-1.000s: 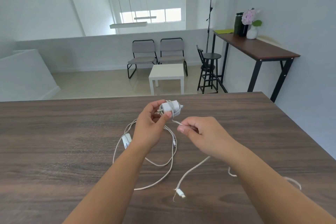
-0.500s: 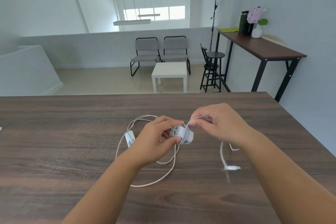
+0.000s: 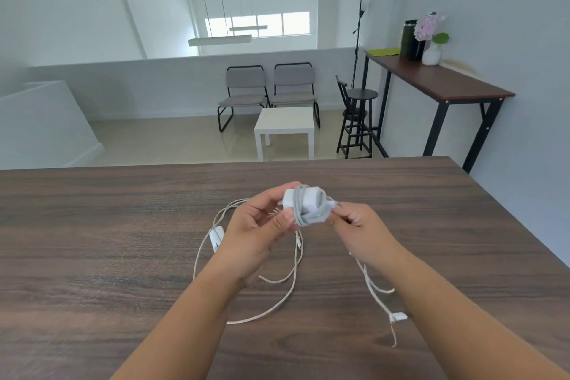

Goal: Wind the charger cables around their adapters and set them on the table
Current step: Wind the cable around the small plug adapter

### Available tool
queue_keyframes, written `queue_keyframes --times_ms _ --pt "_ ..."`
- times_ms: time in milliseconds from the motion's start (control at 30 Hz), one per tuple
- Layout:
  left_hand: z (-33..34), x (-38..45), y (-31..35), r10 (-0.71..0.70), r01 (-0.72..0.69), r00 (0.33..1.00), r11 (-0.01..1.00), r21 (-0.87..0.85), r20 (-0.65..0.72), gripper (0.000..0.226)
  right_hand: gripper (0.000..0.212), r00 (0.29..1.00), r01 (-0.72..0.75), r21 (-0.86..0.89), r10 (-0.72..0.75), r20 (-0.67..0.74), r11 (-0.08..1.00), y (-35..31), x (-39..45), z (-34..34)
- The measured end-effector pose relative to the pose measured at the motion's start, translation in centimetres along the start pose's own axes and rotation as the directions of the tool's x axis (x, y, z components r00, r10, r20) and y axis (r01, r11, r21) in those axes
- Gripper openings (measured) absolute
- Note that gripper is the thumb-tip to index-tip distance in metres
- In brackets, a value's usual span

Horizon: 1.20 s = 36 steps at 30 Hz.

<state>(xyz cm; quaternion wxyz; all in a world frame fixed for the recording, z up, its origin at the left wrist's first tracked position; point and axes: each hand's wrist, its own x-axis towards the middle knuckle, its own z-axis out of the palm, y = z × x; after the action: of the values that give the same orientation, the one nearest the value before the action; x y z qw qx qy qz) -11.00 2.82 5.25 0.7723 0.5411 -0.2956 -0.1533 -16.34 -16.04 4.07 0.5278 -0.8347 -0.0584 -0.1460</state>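
While I watch through the head camera, going left to right:

Second adapter: I see a small white adapter [image 3: 216,236] lying on the dark wood worktop [image 3: 92,241], partly hidden behind my left wrist, with its loose cable [image 3: 277,296] looping over the surface nearer to me.

Left hand: my left hand [image 3: 257,233] is raised above the worktop; thumb and curled fingers [image 3: 288,219] pinch the left end of the wrapped adapter.

Wrapped adapter: the white adapter [image 3: 303,205] sits in the air between both hands, with several turns of its grey-white cable [image 3: 374,290] wound round its body.

Right hand: my right hand [image 3: 359,231] is just beside the adapter's right end, its fingers curled and pinching the cable where it leaves the coil.

Free tail: the rest of that cable runs under my right wrist and trails to a white plug [image 3: 401,316] lying on the worktop beside my right forearm.

Background: two grey chairs [image 3: 268,88], a white side table [image 3: 285,123], a black stool [image 3: 357,114].
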Motion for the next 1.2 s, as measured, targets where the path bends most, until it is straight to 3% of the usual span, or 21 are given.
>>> queue_keyframes --times_ms 133,233,300,367,467,600,800,933,1033,1200 --pt "0.1 1.0 -0.7 -0.031 0.008 0.972 0.995 -0.1 -0.233 0.029 0.024 0.998 0.03 -0.269 -0.046 -0.052 0.963 0.4 -1.3 1.7" --pt "0.3 1.4 -1.5 -0.075 0.024 0.941 0.987 -0.159 -0.329 0.022 0.038 0.984 0.165 -0.557 -0.172 0.041 0.814 0.6 -1.9 2.6" --pt "0.3 1.4 -2.0 -0.047 0.023 0.931 0.997 -0.072 -0.363 0.022 0.039 0.966 0.231 -0.644 -0.249 0.065 0.729 0.4 -1.9 2.6" --pt "0.3 1.4 -2.8 0.038 0.029 0.922 0.986 0.165 -0.384 0.025 0.027 0.938 0.297 -0.709 -0.334 0.092 0.64 -0.4 -1.9 2.1" --pt "0.8 1.1 -3.7 0.179 -0.007 0.926 0.888 0.459 -0.332 0.032 0.015 0.923 0.331 -0.763 -0.361 0.138 0.556 -1.0 -1.5 1.3" --pt "1.2 1.1 -3.8 0.33 -0.131 0.921 0.761 0.635 -0.205 0.034 0.04 0.944 0.301 -0.807 -0.276 0.178 0.508 -1.6 -1.4 0.1" --pt "0.4 1.8 -3.8 0.376 -0.169 0.914 0.695 0.699 -0.153 0.032 0.015 0.94 0.301 -0.85 -0.286 0.187 0.433 -2.2 -1.5 -0.2" --pt "0.3 1.9 -3.9 0.346 -0.148 0.923 0.723 0.674 -0.168 0.031 0.021 0.934 0.305 -0.858 -0.306 0.185 0.412 -2.1 -1.9 0.0" --pt "0.3 2.2 -3.7 0.322 -0.186 0.943 0.726 0.662 -0.088 0.032 0.019 0.939 0.311 -0.826 -0.287 0.191 0.469 -2.0 -1.6 -0.2" --pt "-1.0 1.9 -3.5 0.352 -0.256 0.934 0.52 0.815 0.069 0.033 0.052 0.958 0.264 -0.825 -0.236 0.163 0.5 -3.3 -0.2 -2.7"
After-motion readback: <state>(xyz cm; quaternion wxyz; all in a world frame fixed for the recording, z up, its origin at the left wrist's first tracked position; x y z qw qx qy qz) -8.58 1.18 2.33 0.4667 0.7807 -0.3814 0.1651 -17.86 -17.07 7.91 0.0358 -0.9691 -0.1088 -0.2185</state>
